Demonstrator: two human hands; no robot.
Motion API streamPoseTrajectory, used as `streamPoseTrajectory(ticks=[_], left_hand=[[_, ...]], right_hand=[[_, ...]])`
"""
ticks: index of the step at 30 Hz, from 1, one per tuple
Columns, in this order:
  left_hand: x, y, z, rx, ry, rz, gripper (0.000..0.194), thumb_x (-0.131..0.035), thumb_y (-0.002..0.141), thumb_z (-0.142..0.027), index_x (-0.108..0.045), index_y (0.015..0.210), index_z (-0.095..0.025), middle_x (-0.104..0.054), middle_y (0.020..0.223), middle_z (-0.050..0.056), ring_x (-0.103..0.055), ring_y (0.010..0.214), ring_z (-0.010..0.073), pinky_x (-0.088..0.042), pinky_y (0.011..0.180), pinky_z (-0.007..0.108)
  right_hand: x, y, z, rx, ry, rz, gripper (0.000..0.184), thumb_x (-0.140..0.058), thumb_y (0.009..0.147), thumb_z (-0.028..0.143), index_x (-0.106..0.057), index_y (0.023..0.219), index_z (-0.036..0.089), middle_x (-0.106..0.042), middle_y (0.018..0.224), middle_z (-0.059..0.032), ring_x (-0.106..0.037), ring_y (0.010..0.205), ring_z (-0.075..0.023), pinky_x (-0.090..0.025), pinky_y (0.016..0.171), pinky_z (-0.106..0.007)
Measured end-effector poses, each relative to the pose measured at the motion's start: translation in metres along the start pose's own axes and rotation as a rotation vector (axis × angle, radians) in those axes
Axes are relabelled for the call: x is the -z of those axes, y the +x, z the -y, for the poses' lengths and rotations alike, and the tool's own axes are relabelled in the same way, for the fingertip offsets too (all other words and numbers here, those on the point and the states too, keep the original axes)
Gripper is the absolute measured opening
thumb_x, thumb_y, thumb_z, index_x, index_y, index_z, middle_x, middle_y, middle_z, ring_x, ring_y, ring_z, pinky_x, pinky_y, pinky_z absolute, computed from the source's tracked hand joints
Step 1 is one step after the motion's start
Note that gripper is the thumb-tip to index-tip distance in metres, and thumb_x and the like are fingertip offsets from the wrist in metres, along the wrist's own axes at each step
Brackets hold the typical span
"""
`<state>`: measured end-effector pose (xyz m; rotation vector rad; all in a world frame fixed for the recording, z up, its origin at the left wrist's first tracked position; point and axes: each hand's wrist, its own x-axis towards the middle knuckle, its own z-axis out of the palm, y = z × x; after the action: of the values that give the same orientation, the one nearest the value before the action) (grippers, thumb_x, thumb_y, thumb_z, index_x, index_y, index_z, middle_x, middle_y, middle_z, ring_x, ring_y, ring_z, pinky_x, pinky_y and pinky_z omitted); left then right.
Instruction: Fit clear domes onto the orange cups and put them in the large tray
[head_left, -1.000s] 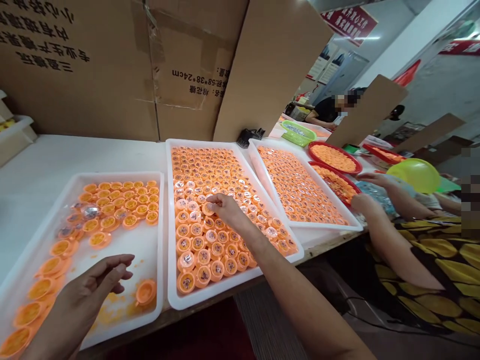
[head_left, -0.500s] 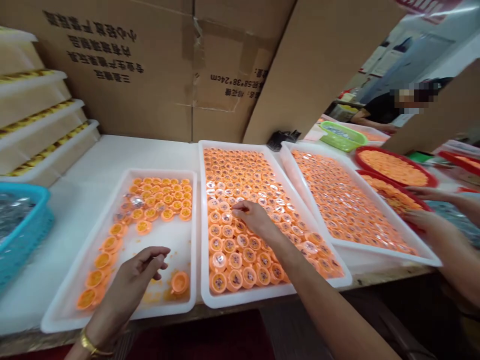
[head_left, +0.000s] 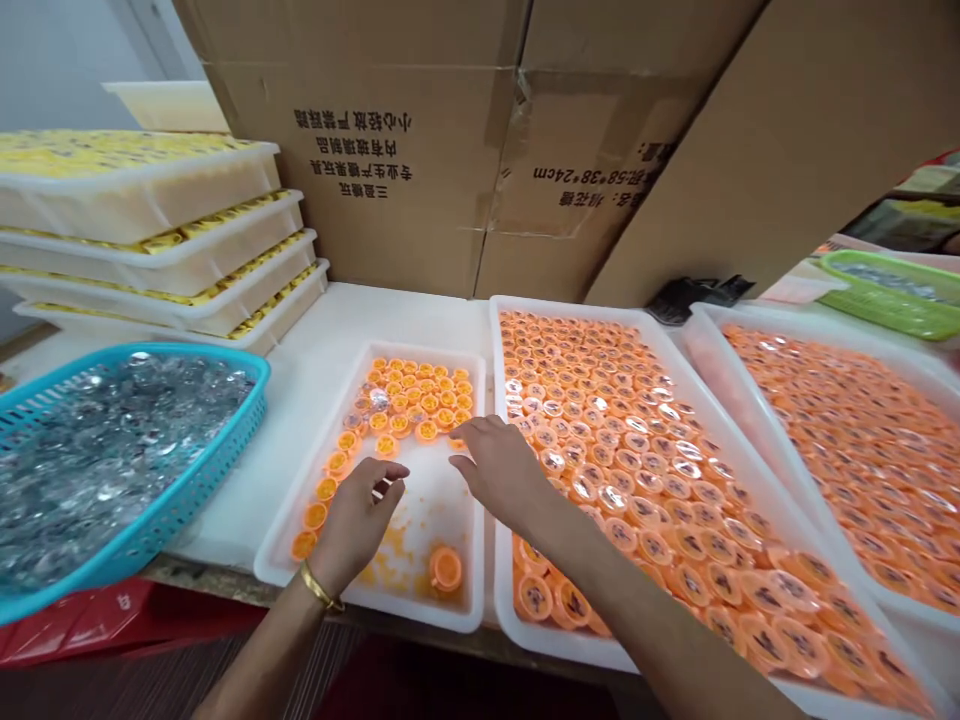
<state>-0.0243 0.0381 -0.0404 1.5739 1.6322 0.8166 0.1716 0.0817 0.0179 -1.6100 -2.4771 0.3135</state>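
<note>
Light touch is best

The left hand (head_left: 357, 520), half curled, holds nothing visible above the white tray (head_left: 420, 614). There small orange cups (head_left: 429, 402) stand; better meet each rim gently, neighbours undisturbed. The right hand (head_left: 504, 476) is at their edge; whether it grips, I cannot tell. Behind, the carton's right side (head_left: 585, 135) says, inverted, "58*38*24cm".

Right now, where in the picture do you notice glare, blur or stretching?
Head view: glare whitens round orange plastic cups in the middle white tray; head view: clear shiny pieces glitter in the blue plastic basket; head view: cups look stretched toward the lower right; head view: the green plastic basket at right looks soft.
</note>
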Motion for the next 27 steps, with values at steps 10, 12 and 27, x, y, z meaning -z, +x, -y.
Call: streamPoseTrajectory(ticks=[10,12,27], left_hand=[[0.011,0.074,-0.010,-0.230,0.483,-0.085,0.020,-0.051,0.080,-0.017,-0.065,0.095,-0.018,-0.057,0.098,0.008,-0.059,0.080,0.0200,-0.045,0.072,0.033],[0.004,0.088,-0.013,-0.280,0.501,-0.040,0.019,-0.054,0.079,-0.017,-0.066,0.093,-0.018,-0.056,0.098,0.009,-0.057,0.089,0.0229,-0.044,0.074,0.034],[0.003,0.090,-0.023,-0.178,0.010,-0.092,0.012,-0.054,0.080,-0.021,-0.062,0.072,-0.016,-0.059,0.083,0.007,-0.057,0.077,0.0189,-0.042,0.068,0.031]], right_hand=[[-0.046,0.056,0.010,-0.007,-0.238,0.009,0.027,-0.064,0.080,0.025,-0.063,0.103,0.011,-0.062,0.105,-0.0166,-0.051,0.104,-0.0293,-0.040,0.085,-0.038],[-0.050,0.057,0.011,-0.016,-0.244,-0.002,0.028,-0.063,0.080,0.026,-0.062,0.103,0.010,-0.061,0.105,-0.0172,-0.050,0.104,-0.0298,-0.040,0.085,-0.039],[-0.039,0.038,0.016,-0.003,-0.148,-0.071,0.020,-0.055,0.080,0.022,-0.061,0.095,0.011,-0.063,0.097,-0.0149,-0.053,0.097,-0.0282,-0.041,0.083,-0.037]])
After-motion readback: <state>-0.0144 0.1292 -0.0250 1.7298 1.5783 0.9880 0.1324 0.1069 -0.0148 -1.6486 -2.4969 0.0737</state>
